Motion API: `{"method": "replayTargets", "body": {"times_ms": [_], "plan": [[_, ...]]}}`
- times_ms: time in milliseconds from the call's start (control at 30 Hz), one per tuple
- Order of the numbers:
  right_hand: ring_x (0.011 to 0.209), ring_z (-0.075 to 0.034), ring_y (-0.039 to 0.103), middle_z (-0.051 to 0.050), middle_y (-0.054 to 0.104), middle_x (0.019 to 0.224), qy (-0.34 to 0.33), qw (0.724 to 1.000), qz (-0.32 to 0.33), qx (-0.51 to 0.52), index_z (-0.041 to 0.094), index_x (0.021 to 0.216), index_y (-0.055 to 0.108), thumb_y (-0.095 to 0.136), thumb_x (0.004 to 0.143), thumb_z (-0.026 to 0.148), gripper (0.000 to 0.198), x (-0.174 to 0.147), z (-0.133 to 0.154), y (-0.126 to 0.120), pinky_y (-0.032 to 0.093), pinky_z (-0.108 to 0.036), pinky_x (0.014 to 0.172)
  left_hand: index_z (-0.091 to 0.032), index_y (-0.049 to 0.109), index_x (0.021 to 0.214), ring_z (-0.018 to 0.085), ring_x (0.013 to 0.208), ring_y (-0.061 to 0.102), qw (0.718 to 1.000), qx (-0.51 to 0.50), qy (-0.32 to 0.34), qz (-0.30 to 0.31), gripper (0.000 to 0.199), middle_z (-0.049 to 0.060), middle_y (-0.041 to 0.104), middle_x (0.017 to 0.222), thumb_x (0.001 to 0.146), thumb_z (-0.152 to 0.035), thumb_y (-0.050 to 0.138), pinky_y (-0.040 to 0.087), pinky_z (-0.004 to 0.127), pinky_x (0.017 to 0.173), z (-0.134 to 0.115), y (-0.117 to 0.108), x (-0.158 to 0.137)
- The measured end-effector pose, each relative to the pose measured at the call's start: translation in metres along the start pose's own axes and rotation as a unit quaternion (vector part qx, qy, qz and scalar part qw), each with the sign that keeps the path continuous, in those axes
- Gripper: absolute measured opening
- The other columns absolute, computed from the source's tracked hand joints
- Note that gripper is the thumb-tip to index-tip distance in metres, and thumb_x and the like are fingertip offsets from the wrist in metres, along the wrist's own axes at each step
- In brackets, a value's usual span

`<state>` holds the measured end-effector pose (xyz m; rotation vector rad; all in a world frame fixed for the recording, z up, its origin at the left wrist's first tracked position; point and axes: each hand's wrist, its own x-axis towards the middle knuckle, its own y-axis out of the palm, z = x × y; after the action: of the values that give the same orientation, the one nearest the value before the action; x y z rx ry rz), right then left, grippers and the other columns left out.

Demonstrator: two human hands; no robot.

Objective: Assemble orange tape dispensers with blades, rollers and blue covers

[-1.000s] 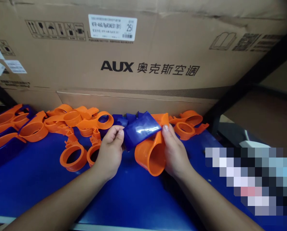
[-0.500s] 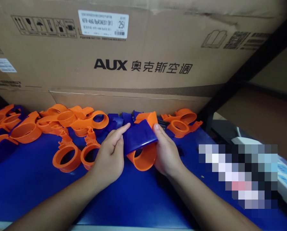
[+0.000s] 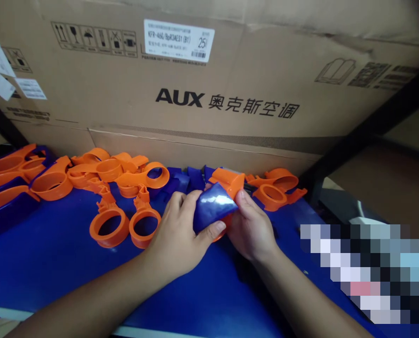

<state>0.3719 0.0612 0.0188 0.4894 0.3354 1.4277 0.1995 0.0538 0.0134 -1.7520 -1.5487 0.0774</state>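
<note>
An orange plastic tape dispenser (image 3: 228,178) is held up between both hands, with a glossy blue curved plastic plate (image 3: 213,205) in front of it. My left hand (image 3: 181,234) grips the plate from the left, its thumb lying across the lower front edge. On the other side, my right hand (image 3: 253,227) is closed round the dispenser's right side, the thumb near the plate's right corner. Plate and hands hide most of the dispenser's ring. Whether the two parts are joined cannot be seen.
More orange tape dispensers (image 3: 109,227) lie on the blue tabletop (image 3: 72,281), left and behind. Several blue pieces (image 3: 176,183) rest behind my hands. Two orange dispensers (image 3: 271,195) sit at back right. A large cardboard box (image 3: 181,122) stands behind. A white power strip (image 3: 374,225) is at right.
My left hand has gone from pointing fingers beside the blue plate to wrapping round it, thumb in front. The plate has tilted and covers more of the ring. The camera view has shifted.
</note>
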Motion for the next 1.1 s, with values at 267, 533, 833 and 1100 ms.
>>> {"method": "replayTargets", "body": {"times_ms": [267, 533, 833, 1100], "plan": [[0.122, -0.036, 0.075, -0.005, 0.084, 0.113, -0.027, 1.0, 0.006, -0.013, 0.031, 0.102, 0.078, 0.071, 0.095, 0.055, 0.026, 0.004, 0.008, -0.007, 0.056, -0.059, 0.111, -0.019, 0.056, 0.151, 0.029, 0.143, 0.059, 0.991, -0.135, 0.006, -0.003, 0.047, 0.014, 0.065, 0.148, 0.114, -0.044, 0.041, 0.046, 0.054, 0.124, 0.004, -0.002, 0.005], [0.092, -0.037, 0.08, -0.008, 0.083, 0.095, 0.091, 0.995, 0.028, -0.029, 0.03, 0.106, 0.078, 0.062, 0.091, 0.066, 0.042, 0.0, 0.018, -0.006, 0.062, -0.058, 0.085, -0.024, 0.055, 0.157, 0.031, 0.155, 0.05, 0.951, -0.301, -0.064, -0.001, 0.056, 0.011, 0.056, 0.164, 0.113, -0.055, 0.038, 0.04, 0.056, 0.131, 0.001, 0.003, 0.001], [0.057, -0.021, 0.064, -0.006, 0.072, 0.073, 0.181, 0.977, 0.101, -0.052, 0.024, 0.1, 0.079, 0.047, 0.09, 0.085, 0.07, 0.004, 0.031, -0.004, 0.053, -0.034, 0.057, -0.025, 0.051, 0.16, 0.024, 0.103, 0.072, 0.922, -0.38, -0.057, 0.056, 0.057, 0.013, 0.066, 0.146, 0.113, -0.055, 0.038, 0.066, 0.041, 0.086, -0.009, -0.004, -0.004], [0.07, -0.032, 0.074, -0.005, 0.074, 0.074, 0.088, 0.994, 0.044, -0.056, 0.029, 0.128, 0.075, 0.051, 0.087, 0.088, 0.076, -0.008, 0.03, 0.006, 0.062, -0.054, 0.078, -0.026, 0.058, 0.156, 0.026, 0.11, 0.073, 0.903, -0.418, -0.067, 0.072, 0.054, 0.011, 0.069, 0.144, 0.113, -0.055, 0.041, 0.067, 0.041, 0.088, -0.008, -0.002, -0.005]]}}
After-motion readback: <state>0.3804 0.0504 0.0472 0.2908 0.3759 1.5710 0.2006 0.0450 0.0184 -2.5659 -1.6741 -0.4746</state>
